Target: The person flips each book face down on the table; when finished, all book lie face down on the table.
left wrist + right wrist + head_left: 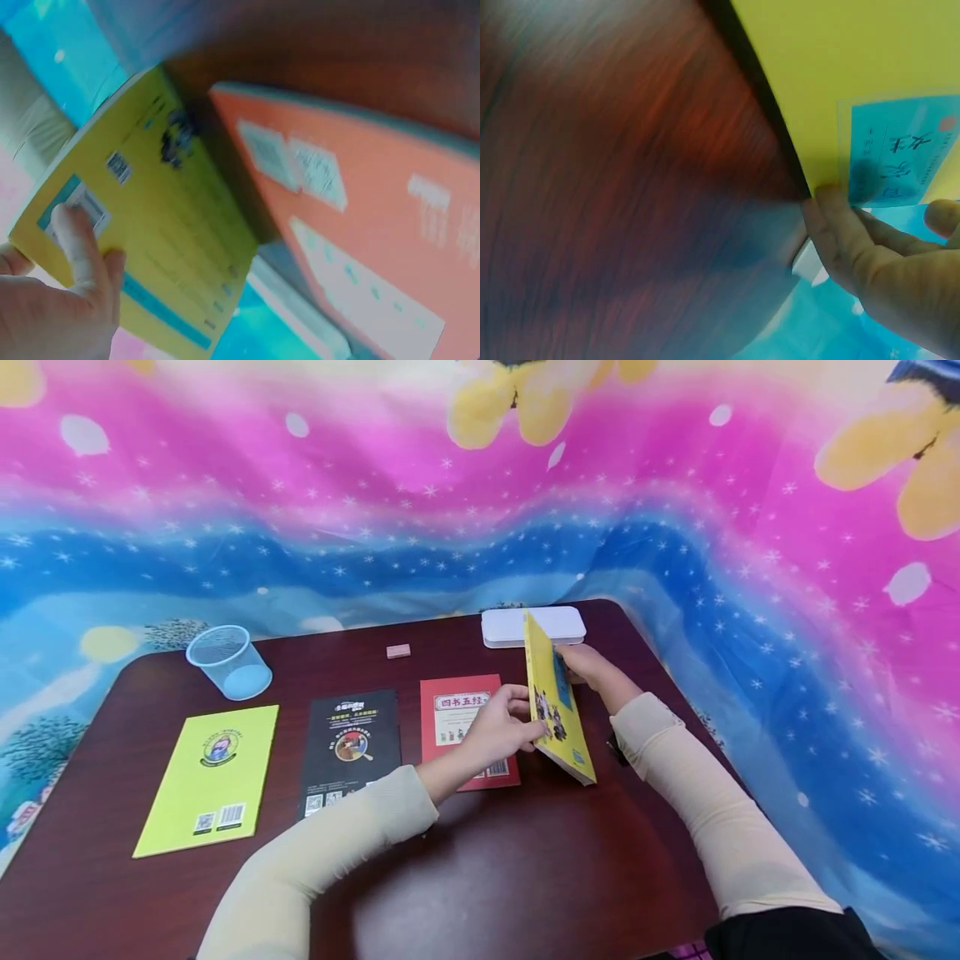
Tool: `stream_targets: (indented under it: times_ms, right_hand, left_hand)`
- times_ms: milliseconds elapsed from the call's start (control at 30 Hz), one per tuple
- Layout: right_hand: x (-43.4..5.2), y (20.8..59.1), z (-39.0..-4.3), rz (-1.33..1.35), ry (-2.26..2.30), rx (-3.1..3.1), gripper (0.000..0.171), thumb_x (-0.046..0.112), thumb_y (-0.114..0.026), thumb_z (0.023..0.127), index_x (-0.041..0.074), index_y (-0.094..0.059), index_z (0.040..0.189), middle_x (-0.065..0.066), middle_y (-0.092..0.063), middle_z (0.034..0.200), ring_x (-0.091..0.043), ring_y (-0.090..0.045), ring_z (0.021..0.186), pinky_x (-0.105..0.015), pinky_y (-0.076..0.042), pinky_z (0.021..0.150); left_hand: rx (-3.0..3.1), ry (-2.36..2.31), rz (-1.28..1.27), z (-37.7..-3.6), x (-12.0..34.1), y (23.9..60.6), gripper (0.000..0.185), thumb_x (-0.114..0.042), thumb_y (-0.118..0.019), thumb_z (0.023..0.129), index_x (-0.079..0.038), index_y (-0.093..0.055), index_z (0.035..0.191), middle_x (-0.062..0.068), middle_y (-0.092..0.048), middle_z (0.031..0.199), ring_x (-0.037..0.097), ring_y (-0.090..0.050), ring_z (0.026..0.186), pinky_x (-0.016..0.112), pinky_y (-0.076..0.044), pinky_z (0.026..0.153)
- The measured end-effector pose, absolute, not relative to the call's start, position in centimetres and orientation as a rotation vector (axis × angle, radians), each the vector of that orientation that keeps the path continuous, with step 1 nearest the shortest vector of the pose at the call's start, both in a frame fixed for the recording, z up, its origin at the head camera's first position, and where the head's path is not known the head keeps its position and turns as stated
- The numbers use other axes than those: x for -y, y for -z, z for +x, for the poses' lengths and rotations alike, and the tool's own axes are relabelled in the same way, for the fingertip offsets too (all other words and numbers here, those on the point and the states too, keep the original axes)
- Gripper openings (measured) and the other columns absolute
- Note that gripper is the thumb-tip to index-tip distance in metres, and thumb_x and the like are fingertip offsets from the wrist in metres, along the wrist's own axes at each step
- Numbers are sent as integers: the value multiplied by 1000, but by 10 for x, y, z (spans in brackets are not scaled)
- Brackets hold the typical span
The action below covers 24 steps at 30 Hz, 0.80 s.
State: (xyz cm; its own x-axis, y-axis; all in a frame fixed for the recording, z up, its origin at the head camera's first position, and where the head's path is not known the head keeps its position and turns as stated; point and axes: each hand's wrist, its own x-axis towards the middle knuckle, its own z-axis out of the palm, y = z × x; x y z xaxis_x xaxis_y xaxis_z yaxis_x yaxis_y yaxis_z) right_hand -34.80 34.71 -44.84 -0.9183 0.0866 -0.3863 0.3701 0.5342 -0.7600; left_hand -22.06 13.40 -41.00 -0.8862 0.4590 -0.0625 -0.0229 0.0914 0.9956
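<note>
Head view: high above the near edge of the dark table (525,877), looking forward and down, wide enough for the whole tabletop and the bright backdrop. Left wrist view: very close, tilted, pressed up against the yellow book (157,217) with the red book (360,225) alongside. Right wrist view: closer yet, blurred, skimming the tabletop toward the yellow cover. Shared by all three: that yellow book.

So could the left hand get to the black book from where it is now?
Probably yes. The black book lies flat and uncovered just left of the red book, nothing on it, but the left hand would first have to let go of the yellow book.
</note>
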Motion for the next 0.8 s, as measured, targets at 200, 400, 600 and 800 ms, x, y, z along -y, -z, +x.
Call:
stream_targets:
  times_ms: [200, 400, 600, 800]
  right_hand:
    - [-333, 442, -344, 403, 1546, -2285, 59, 50, -27, 99, 3, -46, 128, -15, -49, 116, -28, -51, 104, -44, -44, 94]
    - [-306, 418, -331, 290, 1674, -2530, 71, 63, -35, 92, 15, -37, 143, -15, -44, 132, -28, -46, 111, -49, -40, 96]
    - [-290, 408, -328, 189, 1652, -2620, 69, 55, -45, 92, 22, -26, 149, -11, -38, 142, -25, -44, 111, -44, -37, 95]
    - [-284, 405, -327, 190, 1715, -2569, 68, 50, -45, 94, 19, -22, 150, -12, -33, 147, -28, -38, 122, -46, -33, 100]
  left_hand:
    - [-2155, -1728, 487, -221, -128, 395, 46, -12, -69, 82, -5, -48, 123, 8, -62, 102, 18, -63, 71, 39, -55, 65]
    - [-2264, -1644, 471, -222, -131, 392, 44, -17, -68, 84, -10, -50, 123, 3, -61, 99, 15, -62, 75, 28, -54, 62]
    - [-2353, -1591, 455, -223, -133, 390, 41, -17, -68, 83, -9, -51, 120, 1, -61, 95, 12, -61, 78, 26, -52, 64]
    - [-2437, -1544, 551, -220, -133, 385, 43, -18, -67, 82, -7, -51, 121, -2, -62, 91, 11, -60, 76, 26, -50, 62]
